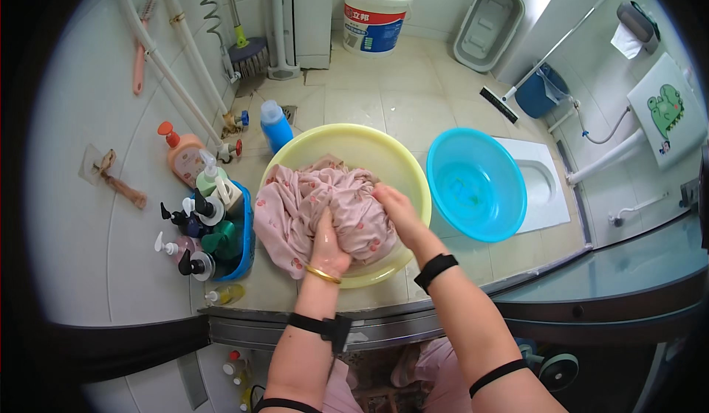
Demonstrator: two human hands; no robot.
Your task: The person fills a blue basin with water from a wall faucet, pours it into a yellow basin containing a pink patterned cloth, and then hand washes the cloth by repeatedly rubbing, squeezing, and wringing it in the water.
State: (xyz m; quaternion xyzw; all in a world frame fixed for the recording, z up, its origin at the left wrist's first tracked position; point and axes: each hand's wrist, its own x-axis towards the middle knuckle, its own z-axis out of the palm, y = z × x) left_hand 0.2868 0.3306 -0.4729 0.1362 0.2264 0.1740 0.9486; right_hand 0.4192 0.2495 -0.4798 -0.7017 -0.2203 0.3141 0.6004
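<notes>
A wet pink cloth with a cherry print [343, 213] lies bunched in a pale yellow plastic basin [412, 191], and its left part hangs over the rim. My left hand [330, 247], below a gold bangle, is sunk into the folds at the middle of the cloth, with its fingers partly hidden and fabric gripped. My right hand [399, 208] rests against the right side of the bundle, fingers extended and close together; whether it pinches any fabric cannot be told.
Right of the yellow basin stands a blue basin [476, 186], partly over a squat toilet [545, 186]. A blue bottle [276, 128] stands behind left. Pump bottles fill a blue basket [243, 247] at left. A white bucket [376, 20] and a floor brush [498, 104] are farther back.
</notes>
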